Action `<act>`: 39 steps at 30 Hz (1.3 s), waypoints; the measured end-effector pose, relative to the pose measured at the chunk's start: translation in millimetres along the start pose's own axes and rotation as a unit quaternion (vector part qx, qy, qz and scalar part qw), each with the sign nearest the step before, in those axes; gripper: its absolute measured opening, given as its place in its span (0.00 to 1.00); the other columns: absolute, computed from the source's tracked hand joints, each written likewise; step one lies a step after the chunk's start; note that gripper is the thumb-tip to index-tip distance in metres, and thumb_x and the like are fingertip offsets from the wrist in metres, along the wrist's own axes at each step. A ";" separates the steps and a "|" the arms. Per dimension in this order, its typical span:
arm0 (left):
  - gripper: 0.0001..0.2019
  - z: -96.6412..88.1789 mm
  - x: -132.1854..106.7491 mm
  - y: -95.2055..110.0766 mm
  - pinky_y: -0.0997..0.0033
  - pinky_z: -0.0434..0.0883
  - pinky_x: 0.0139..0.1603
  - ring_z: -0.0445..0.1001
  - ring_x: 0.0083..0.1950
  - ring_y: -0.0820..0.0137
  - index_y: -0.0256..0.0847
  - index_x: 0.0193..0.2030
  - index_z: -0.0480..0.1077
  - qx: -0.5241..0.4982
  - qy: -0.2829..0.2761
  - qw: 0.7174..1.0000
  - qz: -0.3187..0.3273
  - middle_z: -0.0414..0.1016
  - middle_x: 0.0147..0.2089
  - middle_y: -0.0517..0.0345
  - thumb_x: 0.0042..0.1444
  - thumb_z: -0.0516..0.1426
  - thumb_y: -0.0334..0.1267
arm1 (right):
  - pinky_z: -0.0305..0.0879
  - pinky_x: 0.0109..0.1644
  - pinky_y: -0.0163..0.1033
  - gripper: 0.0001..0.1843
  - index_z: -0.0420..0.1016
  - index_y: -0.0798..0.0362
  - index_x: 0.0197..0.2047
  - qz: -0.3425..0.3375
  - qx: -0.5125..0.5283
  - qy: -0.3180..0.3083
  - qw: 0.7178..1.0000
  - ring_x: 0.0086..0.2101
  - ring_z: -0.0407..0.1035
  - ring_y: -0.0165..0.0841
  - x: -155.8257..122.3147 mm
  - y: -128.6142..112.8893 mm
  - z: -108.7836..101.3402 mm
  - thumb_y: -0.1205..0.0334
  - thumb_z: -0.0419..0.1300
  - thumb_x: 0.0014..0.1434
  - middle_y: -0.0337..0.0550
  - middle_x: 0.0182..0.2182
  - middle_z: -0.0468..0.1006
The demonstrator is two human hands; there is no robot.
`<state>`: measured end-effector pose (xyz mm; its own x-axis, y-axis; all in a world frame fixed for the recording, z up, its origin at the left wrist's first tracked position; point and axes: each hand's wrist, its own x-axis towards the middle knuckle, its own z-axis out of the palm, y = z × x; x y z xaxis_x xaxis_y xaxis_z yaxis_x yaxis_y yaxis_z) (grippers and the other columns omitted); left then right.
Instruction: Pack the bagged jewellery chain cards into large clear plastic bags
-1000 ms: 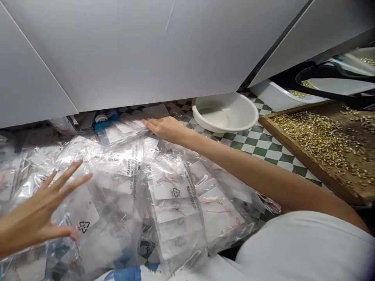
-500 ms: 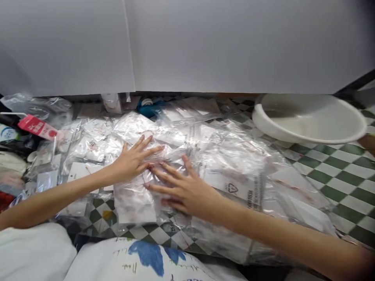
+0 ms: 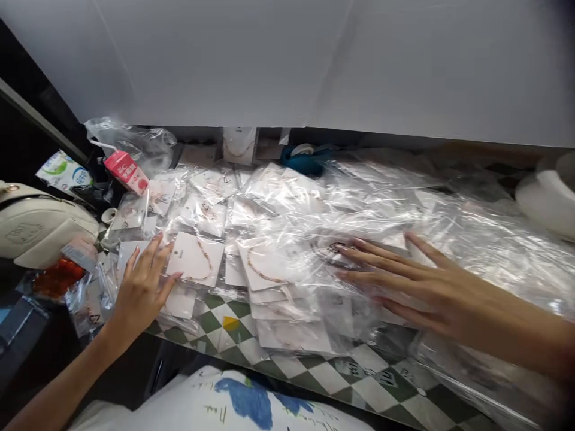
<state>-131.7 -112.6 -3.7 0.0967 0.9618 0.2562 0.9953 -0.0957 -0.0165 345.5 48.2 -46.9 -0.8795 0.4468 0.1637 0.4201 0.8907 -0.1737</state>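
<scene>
Clear plastic packets with white cards cover much of the table; some cards carry thin bracelets. My left hand [image 3: 142,281], fingers spread, rests at the left side of the pile, beside a carded bracelet [image 3: 196,258]. On the right, my right hand [image 3: 408,278] lies with fingers stretched out over a large clear plastic bag [image 3: 309,248], slightly blurred. Under that bag's left part shows another bracelet card [image 3: 265,263] atop a small stack of packets [image 3: 291,335]. Neither hand grips anything.
A red drink carton [image 3: 127,170] with a straw stands at the back left, near a cream pouch [image 3: 40,224]. Behind the pile are a teal tape dispenser [image 3: 303,160] and a grey panel [image 3: 224,66]. A white basin [image 3: 548,197] sits far right on the checkered table [image 3: 332,377].
My view has swung left. My hands, close together before, are now apart: the left moved to the pile's left side, the right stays over the plastic bags.
</scene>
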 end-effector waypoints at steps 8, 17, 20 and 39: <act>0.37 19.4 -32.7 -38.2 0.26 0.62 0.74 0.57 0.79 0.37 0.36 0.76 0.52 -0.079 0.003 0.989 -0.124 0.54 0.79 0.26 0.70 0.54 0.57 | 0.75 0.61 0.63 0.27 0.61 0.29 0.75 -0.034 0.000 0.089 0.995 0.54 0.80 0.44 100.9 -54.8 -34.4 0.58 0.51 0.76 0.36 0.57 0.83; 0.19 22.3 -33.3 -42.7 0.34 0.71 0.70 0.65 0.76 0.42 0.39 0.61 0.59 -0.186 0.089 0.964 -0.171 0.63 0.73 0.27 0.65 0.57 0.33 | 0.60 0.71 0.71 0.28 0.62 0.51 0.75 -0.210 0.010 0.013 0.978 0.70 0.63 0.50 293.2 -112.1 4.2 0.66 0.55 0.74 0.54 0.72 0.65; 0.18 28.2 -31.6 -47.2 0.31 0.71 0.69 0.67 0.75 0.42 0.40 0.60 0.59 -0.186 0.105 0.962 -0.168 0.65 0.73 0.28 0.66 0.56 0.31 | 0.42 0.73 0.81 0.29 0.64 0.42 0.74 -0.311 0.064 -0.085 0.944 0.75 0.50 0.52 306.7 -121.7 18.4 0.56 0.60 0.73 0.45 0.77 0.54; 0.42 -20.8 -105.5 -79.1 0.46 0.72 0.68 0.74 0.69 0.46 0.36 0.75 0.58 -0.018 0.002 0.998 -0.068 0.73 0.68 0.34 0.62 0.66 0.54 | 0.65 0.66 0.58 0.10 0.74 0.53 0.48 -0.202 0.032 0.048 0.978 0.49 0.78 0.40 299.1 -88.2 25.0 0.60 0.53 0.76 0.47 0.48 0.83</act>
<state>-220.8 -211.9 -9.4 -0.0389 0.9653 0.2581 0.9982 0.0260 0.0533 39.8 101.2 -6.9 -0.9445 0.0686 0.3212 0.0258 0.9904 -0.1357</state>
